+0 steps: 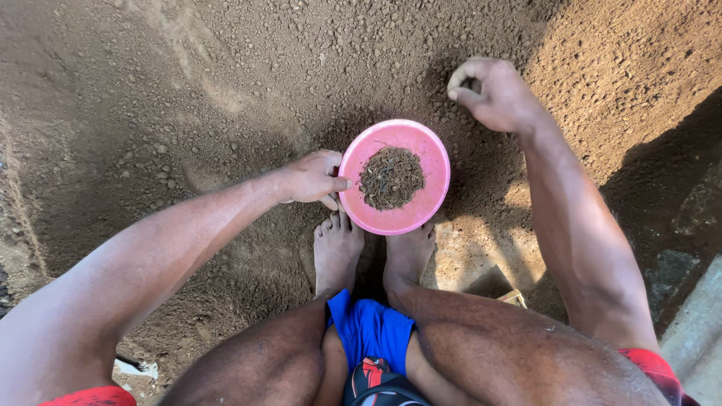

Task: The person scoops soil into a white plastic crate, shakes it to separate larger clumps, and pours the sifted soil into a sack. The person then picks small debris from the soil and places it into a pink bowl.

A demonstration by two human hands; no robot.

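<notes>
My left hand point(312, 177) grips the rim of the pink bowl point(432, 192) of debris point(391, 177), while my right hand point(492, 92) pinches shut above the soil point(226, 83).

The bowl point(394, 177) sits on the soil point(226, 90) just ahead of both feet point(372, 252), with a heap of dry bits point(391, 177) in it. The left hand point(312, 177) pinches its left rim; the right hand point(492, 94) (fingers curled) hovers beyond, to the grip's right, apart.
</notes>
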